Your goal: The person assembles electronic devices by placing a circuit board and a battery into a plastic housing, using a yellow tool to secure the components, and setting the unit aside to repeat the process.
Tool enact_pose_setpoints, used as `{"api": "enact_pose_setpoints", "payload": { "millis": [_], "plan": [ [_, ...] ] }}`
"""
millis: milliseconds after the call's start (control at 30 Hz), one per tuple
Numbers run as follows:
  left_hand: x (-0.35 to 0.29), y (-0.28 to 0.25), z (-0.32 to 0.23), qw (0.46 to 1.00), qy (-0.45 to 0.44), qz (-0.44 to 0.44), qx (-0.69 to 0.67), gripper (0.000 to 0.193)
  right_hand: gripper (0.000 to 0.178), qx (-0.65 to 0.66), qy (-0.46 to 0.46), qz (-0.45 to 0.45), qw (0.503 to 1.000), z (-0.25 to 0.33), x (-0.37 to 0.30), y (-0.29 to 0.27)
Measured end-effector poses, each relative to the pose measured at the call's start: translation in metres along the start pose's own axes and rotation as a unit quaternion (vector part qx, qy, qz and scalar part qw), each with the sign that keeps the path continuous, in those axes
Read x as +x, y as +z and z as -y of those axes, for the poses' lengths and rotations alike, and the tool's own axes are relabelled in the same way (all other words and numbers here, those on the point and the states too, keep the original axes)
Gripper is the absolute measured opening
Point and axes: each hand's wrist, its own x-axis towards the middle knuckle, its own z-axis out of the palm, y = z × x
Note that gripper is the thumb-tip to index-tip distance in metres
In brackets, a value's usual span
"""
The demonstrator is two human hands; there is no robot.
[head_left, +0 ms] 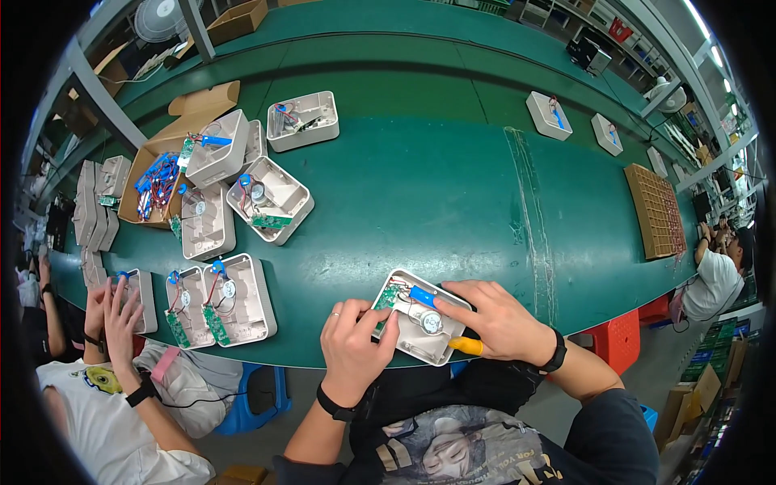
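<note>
In front of me at the table's near edge lies an open, light grey plastic housing [415, 349]. Inside it are a green circuit board [389, 297] at the left, a blue cylindrical battery [422, 297] at the far side and a round silver part [431, 323]. My left hand [354, 343] is closed on the housing's left wall, its fingertips beside the circuit board. My right hand [508, 325] grips the right side. One finger reaches the battery's end, and the thumb, in a yellow finger cover, rests by the near edge.
To the left stand several similar housings [271, 198] with wired boards, and a cardboard box [133, 202] of blue batteries. A co-worker's hands [117, 319] are at the left edge. A divided tan tray [643, 214] lies at the right; two housings [550, 115] sit far right.
</note>
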Motion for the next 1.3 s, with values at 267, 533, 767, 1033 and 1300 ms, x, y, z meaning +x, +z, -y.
{"api": "enact_pose_setpoints", "payload": {
  "millis": [267,533,767,1033,1300],
  "plan": [
    [-0.003,-0.014,-0.011,1.0,0.005,0.015,0.023,0.012,0.073,0.076,0.038,-0.026,0.996,0.019,-0.012,-0.003],
    [0.005,-0.045,-0.019,1.0,-0.004,0.002,0.016,0.02,0.04,0.015,-0.046,-0.023,0.999,0.004,-0.02,-0.016],
    [0.022,-0.084,-0.017,0.972,0.019,-0.051,0.227,0.029,0.026,-0.036,-0.036,-0.096,0.994,-0.015,-0.031,-0.029],
    [0.0,-0.07,-0.034,0.958,0.059,0.039,0.278,0.03,0.022,-0.051,0.027,-0.244,0.968,-0.122,0.029,-0.083],
    [-0.009,-0.07,-0.043,0.968,0.137,0.147,0.149,0.032,0.028,-0.102,0.194,-0.301,0.928,-0.246,0.137,-0.109]
  ]
}}
